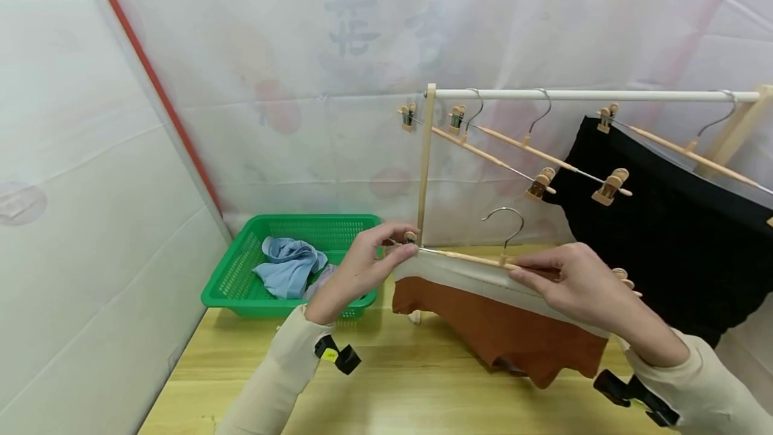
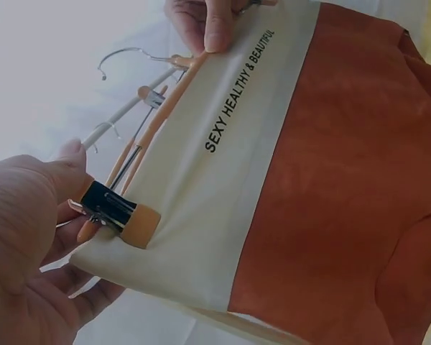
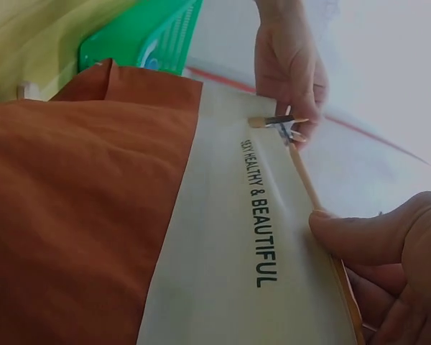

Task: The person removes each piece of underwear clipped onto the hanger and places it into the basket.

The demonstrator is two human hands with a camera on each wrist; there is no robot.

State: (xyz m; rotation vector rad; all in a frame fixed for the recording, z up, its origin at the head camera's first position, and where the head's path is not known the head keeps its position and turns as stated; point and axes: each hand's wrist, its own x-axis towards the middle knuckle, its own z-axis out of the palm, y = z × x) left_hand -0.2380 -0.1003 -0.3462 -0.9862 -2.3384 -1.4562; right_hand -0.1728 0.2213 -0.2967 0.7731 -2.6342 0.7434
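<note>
Brown shorts (image 1: 483,324) on a hanger (image 1: 453,255), held above table (image 1: 392,401).
Green basket (image 1: 211,287) with blue cloth (image 1: 290,264); left hand (image 1: 365,257) pinching end clip (image 2: 140,226), clip on white waistband (image 1: 471,272); right hand (image 1: 576,280) pinching hanger bar by the hook (image 1: 513,220); black garment (image 1: 664,233) on rack (image 1: 425,173).

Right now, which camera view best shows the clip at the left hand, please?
The left wrist view: the clip appears large, its dark and tan parts clear. The head view shows it small, at the left hand; the right wrist view, small and distant.
</note>
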